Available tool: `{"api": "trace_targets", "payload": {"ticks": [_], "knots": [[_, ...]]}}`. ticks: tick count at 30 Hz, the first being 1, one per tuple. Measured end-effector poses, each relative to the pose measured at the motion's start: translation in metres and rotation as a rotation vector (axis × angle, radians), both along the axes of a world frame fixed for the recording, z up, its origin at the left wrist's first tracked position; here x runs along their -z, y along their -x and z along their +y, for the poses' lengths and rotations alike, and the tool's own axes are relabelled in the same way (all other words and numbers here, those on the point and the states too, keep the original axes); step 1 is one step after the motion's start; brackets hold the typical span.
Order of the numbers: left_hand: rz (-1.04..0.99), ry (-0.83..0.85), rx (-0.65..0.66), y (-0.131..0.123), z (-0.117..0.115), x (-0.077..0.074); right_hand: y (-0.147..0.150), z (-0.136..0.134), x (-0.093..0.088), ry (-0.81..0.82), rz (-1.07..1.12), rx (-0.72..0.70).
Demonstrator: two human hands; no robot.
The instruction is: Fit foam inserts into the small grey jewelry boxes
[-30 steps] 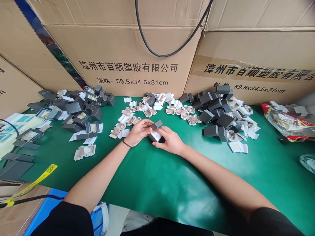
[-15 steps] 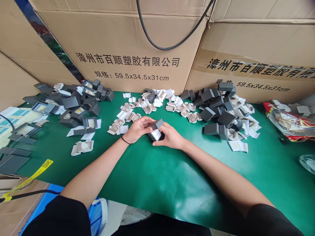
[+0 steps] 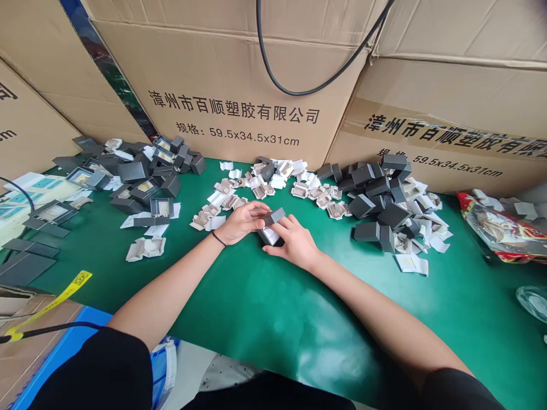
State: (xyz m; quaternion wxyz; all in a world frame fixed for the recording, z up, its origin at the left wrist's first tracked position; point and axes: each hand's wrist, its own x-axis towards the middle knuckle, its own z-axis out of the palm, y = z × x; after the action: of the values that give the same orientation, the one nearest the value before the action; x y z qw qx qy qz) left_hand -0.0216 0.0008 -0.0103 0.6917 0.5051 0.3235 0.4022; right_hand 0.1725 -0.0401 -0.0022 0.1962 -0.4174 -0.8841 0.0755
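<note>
A small black hinged box [image 3: 274, 216] is between my hands, its lid raised and a white insert [image 3: 270, 235] showing inside. My left hand [image 3: 243, 223] grips the lid side from the left, fingers behind it. My right hand [image 3: 296, 242] holds the box from the right, with fingers reaching over the white insert and the thumb at the front. Parts of the box are hidden by my fingers. Beyond my hands lie folded white and grey card inserts [image 3: 222, 196] on the green table [image 3: 256, 307].
Heaps of black boxes lie at left [image 3: 132, 171] and right [image 3: 378, 188], mixed with white papers. Large cardboard cartons [image 3: 239, 74] stand along the back. A red plastic bag [image 3: 499, 228] and a glass dish [image 3: 532, 302] are at far right. A black cable [image 3: 294, 93] hangs above.
My right hand's fingers have moved over the opening of the box, covering more of the white insert. The view has shifted slightly; the box stays between both hands.
</note>
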Motion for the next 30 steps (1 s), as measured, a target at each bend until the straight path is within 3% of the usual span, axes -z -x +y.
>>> {"api": "trace_targets", "payload": {"ticks": [6,30], "knots": [[-0.037,0.083,0.041,0.002,0.003,-0.002,0.005,-0.006,-0.001,-0.1,-0.083,0.076],[-0.035,0.035,0.045,0.001,-0.001,-0.003,0.007,0.004,0.01,-0.112,0.201,-0.077]]}}
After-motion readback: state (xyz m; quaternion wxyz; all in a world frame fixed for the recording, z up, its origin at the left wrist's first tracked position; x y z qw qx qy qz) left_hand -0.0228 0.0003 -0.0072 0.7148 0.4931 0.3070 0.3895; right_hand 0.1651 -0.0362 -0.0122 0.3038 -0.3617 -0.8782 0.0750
